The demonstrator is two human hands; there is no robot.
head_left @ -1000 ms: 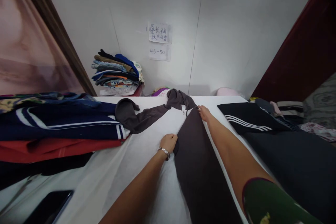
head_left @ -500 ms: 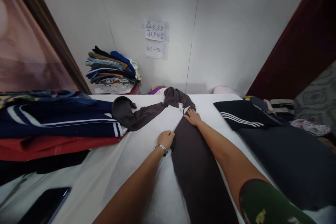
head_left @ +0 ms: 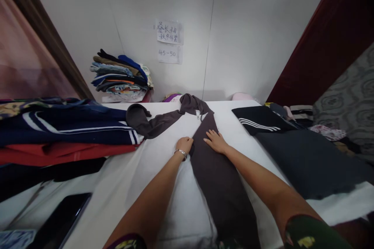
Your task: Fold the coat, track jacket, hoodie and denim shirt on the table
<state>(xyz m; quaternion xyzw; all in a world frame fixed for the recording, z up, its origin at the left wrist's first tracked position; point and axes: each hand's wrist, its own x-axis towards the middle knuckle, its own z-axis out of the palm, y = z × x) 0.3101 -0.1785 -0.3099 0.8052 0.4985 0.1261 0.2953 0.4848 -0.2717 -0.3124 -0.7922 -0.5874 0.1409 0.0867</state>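
A hooded jacket [head_left: 222, 186], dark brown-grey with a white body, lies spread on the white table. Its bunched hood [head_left: 194, 105] is at the far end, with a small zip pull below it. One sleeve [head_left: 159, 124] bends out to the left; a long dark panel runs toward me on the right, and whether it is a sleeve or a folded side I cannot tell. My left hand [head_left: 184, 145], with a silver bracelet at the wrist, is closed on a dark edge of the jacket near its middle. Flat on the dark cloth, fingers spread, rests my right hand [head_left: 215, 141].
Folded navy and red clothes [head_left: 78, 124] are piled at the left, a dark phone [head_left: 62, 218] in front of them. A tall clothes stack [head_left: 121, 74] stands by the wall. Black folded garments [head_left: 263, 118] lie at the right. Handwritten papers [head_left: 170, 33] hang on the wall.
My right hand has slid from near the collar down the dark cloth toward me. My left hand keeps its hold at about the same spot. The view has shifted slightly.
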